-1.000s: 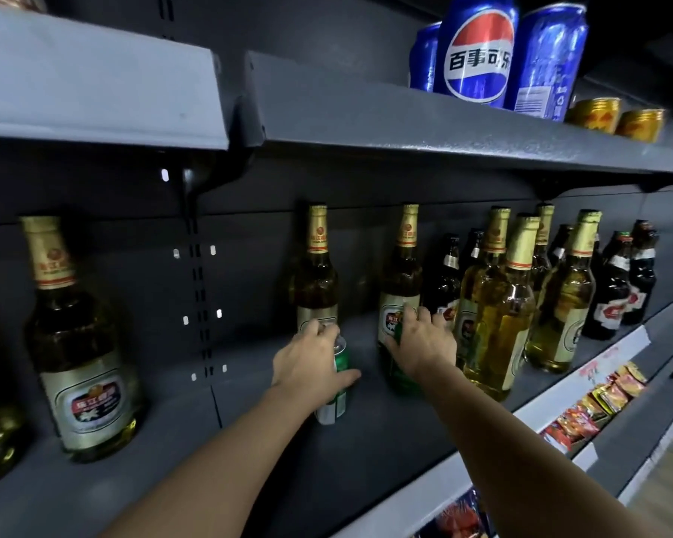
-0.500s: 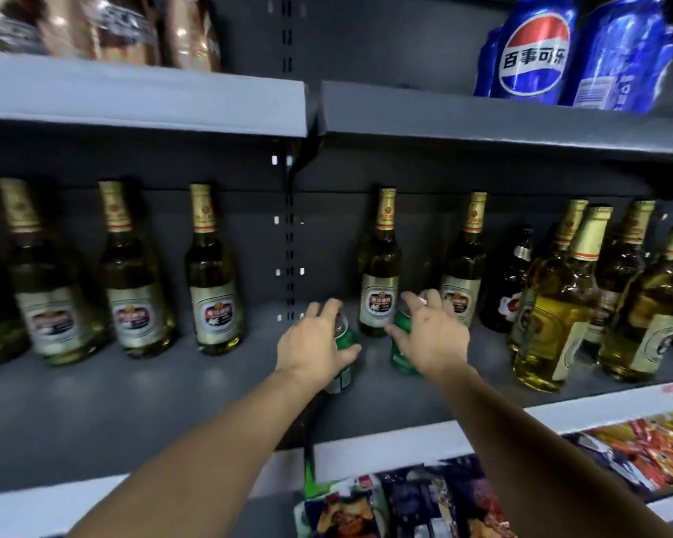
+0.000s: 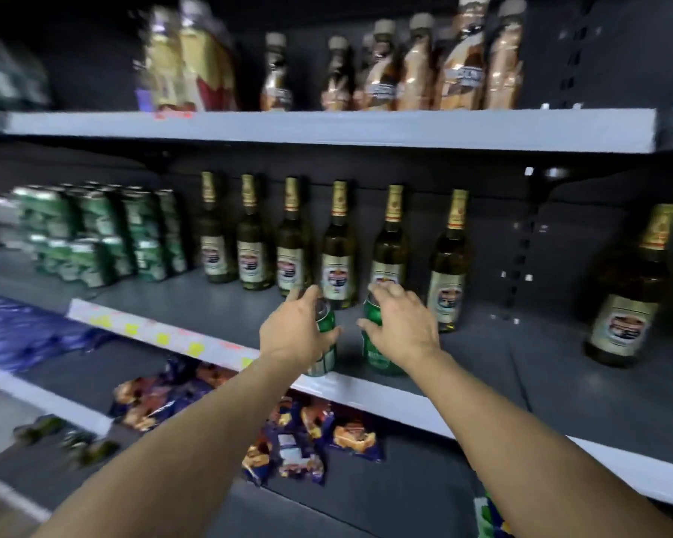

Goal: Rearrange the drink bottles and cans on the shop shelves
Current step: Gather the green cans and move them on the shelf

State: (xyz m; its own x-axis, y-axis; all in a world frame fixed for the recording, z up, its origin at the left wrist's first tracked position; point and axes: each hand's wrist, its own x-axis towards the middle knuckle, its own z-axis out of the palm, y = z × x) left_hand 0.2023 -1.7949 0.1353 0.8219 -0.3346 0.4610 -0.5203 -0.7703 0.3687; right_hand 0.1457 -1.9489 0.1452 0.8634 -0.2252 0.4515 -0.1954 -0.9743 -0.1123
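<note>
My left hand (image 3: 296, 330) grips a green can (image 3: 324, 343) from above and behind, near the front edge of the middle shelf (image 3: 541, 366). My right hand (image 3: 403, 326) grips a second green can (image 3: 377, 347) just to the right of the first. Both cans are upright. Behind them stands a row of several green beer bottles (image 3: 339, 258) with gold foil necks. A stack of matching green cans (image 3: 98, 234) sits at the far left of the same shelf.
One more beer bottle (image 3: 630, 297) stands alone at the right. The upper shelf (image 3: 327, 128) carries brown and gold bottles (image 3: 459, 67). Snack packets (image 3: 288, 440) lie on the lower shelf below my arms. A white price strip (image 3: 164, 335) runs along the shelf front.
Both hands have carried the two green cans leftward along the middle shelf, past several beer bottles. The view has swung left, bringing the stacked green cans into sight.
</note>
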